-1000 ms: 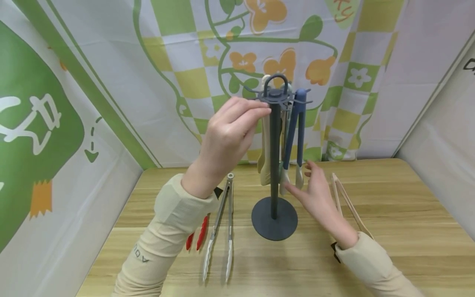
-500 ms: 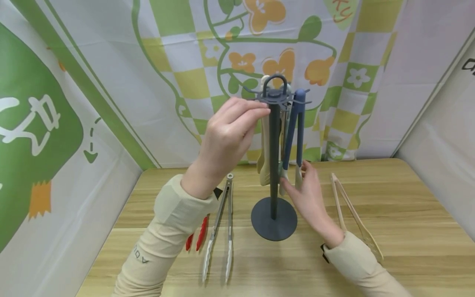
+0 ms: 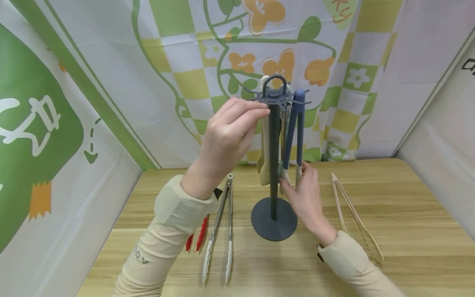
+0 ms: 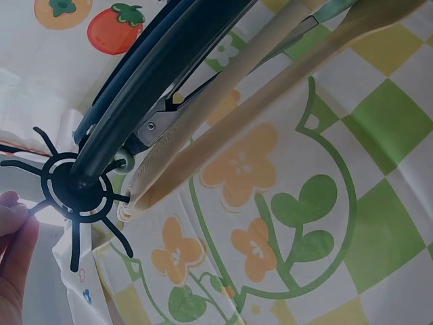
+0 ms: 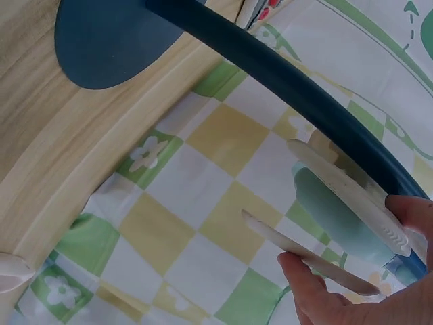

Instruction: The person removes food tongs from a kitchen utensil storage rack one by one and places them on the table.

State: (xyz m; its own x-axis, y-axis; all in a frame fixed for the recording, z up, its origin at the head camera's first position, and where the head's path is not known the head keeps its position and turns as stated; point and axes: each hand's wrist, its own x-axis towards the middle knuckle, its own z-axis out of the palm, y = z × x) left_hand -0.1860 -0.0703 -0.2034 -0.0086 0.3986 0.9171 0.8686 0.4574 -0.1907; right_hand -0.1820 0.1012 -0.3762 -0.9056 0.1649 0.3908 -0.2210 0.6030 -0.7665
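Observation:
A dark rotating-style utensil stand [image 3: 273, 165] stands upright, with hooks round its top. My left hand [image 3: 228, 134] pinches a hook end between thumb and finger, as the left wrist view shows. Blue tongs [image 3: 299, 119] with pale tips hang from a hook on the stand's right. My right hand [image 3: 307, 196] holds them low down, with the thumb on one pale tip [image 5: 352, 196] and fingers on the other. Beige tongs [image 4: 237, 122] hang behind the post beside a metal-armed pair. A green tip [image 5: 331, 210] shows behind the blue tongs.
Metal tongs with white tips [image 3: 219, 231] lie on the table [image 3: 415, 206] left of the stand. Red-tipped tongs [image 3: 201, 235] lie partly under my left sleeve. Wooden-coloured tongs [image 3: 350, 206] lie to the right. A patterned curtain [image 3: 185, 86] hangs behind.
My right hand has moved slightly left and its thumb and fingers have come onto the tips of the blue tongs. My left hand has stayed at the stand's top.

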